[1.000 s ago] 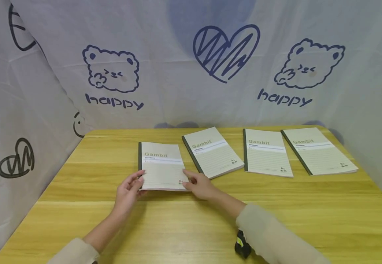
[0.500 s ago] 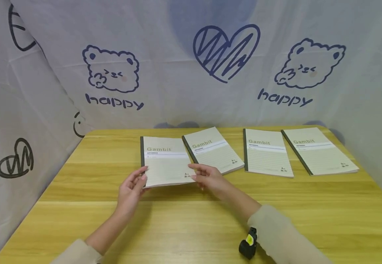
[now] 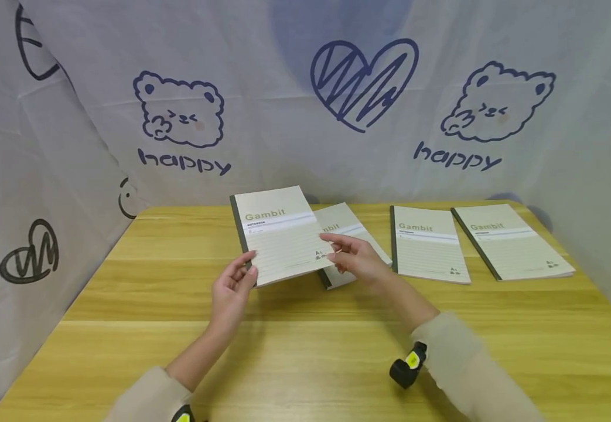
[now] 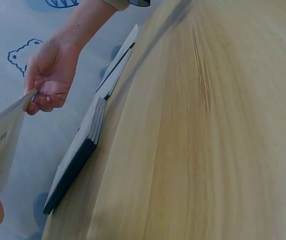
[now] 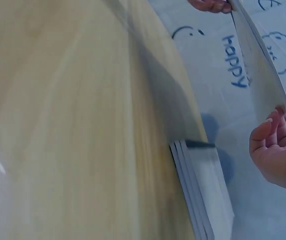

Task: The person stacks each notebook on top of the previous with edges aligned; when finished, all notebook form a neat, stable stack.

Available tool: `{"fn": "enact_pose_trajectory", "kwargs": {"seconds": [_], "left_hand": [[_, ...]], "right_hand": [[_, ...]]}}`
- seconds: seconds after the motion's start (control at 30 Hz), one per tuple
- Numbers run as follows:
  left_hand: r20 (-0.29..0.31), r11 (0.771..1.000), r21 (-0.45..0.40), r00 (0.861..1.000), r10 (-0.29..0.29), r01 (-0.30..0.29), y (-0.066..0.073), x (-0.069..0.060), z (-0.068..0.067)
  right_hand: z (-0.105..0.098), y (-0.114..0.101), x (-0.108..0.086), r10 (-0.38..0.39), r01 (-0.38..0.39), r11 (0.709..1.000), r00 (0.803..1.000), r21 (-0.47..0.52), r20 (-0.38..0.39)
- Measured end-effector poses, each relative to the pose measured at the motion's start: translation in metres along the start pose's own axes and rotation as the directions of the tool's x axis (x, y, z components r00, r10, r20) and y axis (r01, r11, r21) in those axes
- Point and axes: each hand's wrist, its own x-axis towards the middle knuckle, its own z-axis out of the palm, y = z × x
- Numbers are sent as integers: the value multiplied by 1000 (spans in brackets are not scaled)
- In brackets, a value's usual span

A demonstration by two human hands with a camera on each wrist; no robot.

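Both hands hold one notebook (image 3: pixel 284 237) off the table (image 3: pixel 294 369): left hand (image 3: pixel 233 291) pinches its near corner on the dark-spine side, right hand (image 3: pixel 361 258) the near corner opposite, so it lies straight ahead of them, long axis running away from the person, far end leaning slightly left. Key relation: the notebook pile (image 3: pixel 354 227) sits below and to the right, partly hidden, skewed a bit more; wrist views show a gap between. Right hand is nearer the pile, left well clear.
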Motion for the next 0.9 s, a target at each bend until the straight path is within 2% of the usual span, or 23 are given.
{"fn": "enact_pose_trajectory", "kwargs": {"seconds": [0.2, 0.37, 0.63, 0.9], "left_hand": [[30, 999, -8, 999, 43, -43, -8, 6, 18], [44, 997, -7, 996, 83, -83, -11, 11, 35], [61, 996, 27, 995, 84, -85, -15, 18, 61], [75, 996, 10, 993, 91, -92, -23, 24, 88]], "right_hand": [[-22, -4, -1, 23, -22, 998, 1000, -64, 14], [-39, -3, -1, 37, -37, 996, 999, -76, -1], [-63, 0, -2, 60, -64, 995, 997, -82, -52], [-84, 6, -5, 87, -92, 995, 991, -45, -101]]}}
